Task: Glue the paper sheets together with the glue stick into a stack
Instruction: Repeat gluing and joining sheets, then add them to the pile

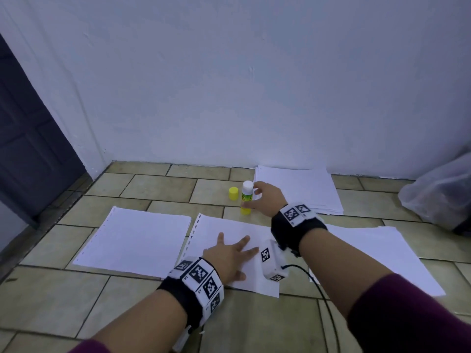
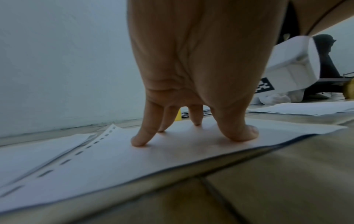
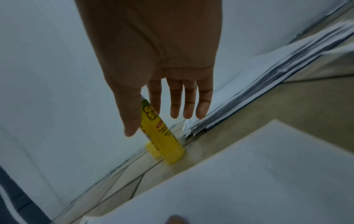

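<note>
An uncapped yellow glue stick (image 1: pixel 246 200) (image 3: pixel 162 136) with a white tip stands upright on the tiled floor. Its yellow cap (image 1: pixel 233 193) (image 3: pixel 152 150) sits just left of it. My right hand (image 1: pixel 252 198) (image 3: pixel 145 121) is at the stick, with its fingers nearly straight. The stick is between the thumb and the index finger. My left hand (image 1: pixel 230 253) (image 2: pixel 193 136) presses spread, straight fingers flat on the middle paper sheet (image 1: pixel 229 228) (image 2: pixel 134 163), which has punched holes along its left edge.
Another punched sheet (image 1: pixel 137 240) lies to the left and a sheet (image 1: pixel 377 253) lies to the right. A paper stack (image 1: pixel 300 189) (image 3: pixel 268 84) rests against the white wall. A clear plastic bag (image 1: pixel 438 194) is at far right, a dark door (image 1: pixel 25 149) at left. A black cable (image 1: pixel 328 314) trails from my right wrist.
</note>
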`<state>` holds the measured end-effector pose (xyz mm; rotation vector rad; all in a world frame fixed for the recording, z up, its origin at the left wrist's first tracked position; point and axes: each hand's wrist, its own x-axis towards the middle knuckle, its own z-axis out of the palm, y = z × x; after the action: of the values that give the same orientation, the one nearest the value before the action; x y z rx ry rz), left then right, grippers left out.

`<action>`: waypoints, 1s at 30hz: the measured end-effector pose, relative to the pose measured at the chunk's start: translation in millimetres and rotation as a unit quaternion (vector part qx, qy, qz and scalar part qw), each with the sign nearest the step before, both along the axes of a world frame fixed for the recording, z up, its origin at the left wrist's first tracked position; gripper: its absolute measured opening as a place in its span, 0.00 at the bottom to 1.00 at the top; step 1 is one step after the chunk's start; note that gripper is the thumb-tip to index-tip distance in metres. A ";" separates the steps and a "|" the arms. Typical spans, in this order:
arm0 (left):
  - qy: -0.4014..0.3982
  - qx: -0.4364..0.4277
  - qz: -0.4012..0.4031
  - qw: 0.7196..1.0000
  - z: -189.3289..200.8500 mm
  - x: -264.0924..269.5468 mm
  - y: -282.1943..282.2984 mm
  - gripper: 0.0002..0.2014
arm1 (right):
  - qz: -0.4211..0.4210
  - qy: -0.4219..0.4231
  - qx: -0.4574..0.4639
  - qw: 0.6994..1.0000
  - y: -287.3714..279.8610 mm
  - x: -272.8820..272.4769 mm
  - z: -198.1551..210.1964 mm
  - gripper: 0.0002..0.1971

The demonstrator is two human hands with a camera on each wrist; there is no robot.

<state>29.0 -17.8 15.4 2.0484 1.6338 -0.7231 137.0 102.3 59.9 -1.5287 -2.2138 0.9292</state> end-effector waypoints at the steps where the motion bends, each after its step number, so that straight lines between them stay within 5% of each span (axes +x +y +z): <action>1: -0.002 0.003 0.004 1.000 2.3 0.7 -1.2 0.34 | 0.002 -0.006 0.009 1.000 0.6 -3.9 -2.3 0.26; 7: -0.036 0.032 0.010 0.999 18.8 -0.3 -8.1 0.36 | 0.013 -0.065 0.000 0.998 2.5 7.1 7.7 0.14; 12: -0.022 0.068 0.007 0.997 28.7 11.5 -3.4 0.37 | 0.044 -0.129 -0.008 0.991 1.6 45.3 44.8 0.20; 15: -0.006 0.064 0.012 0.998 29.5 18.9 2.0 0.34 | 0.001 -0.086 0.016 0.996 0.7 61.9 55.1 0.20; 20: 0.035 0.090 -0.016 0.995 36.6 21.1 6.5 0.24 | 0.016 -0.073 -0.083 0.994 -5.0 75.6 49.0 0.15; 25: 0.022 0.113 -0.022 0.993 26.7 14.5 6.7 0.30 | -0.037 0.053 0.019 0.998 -8.1 69.5 29.1 0.12; 30: -0.033 0.104 0.010 0.994 18.4 10.9 3.9 0.32 | 0.016 -0.003 0.049 0.999 -15.6 49.7 9.9 0.13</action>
<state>39.8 -13.9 33.7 2.1696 1.7530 -0.4885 186.8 86.7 69.8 -1.4588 -2.2598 0.8140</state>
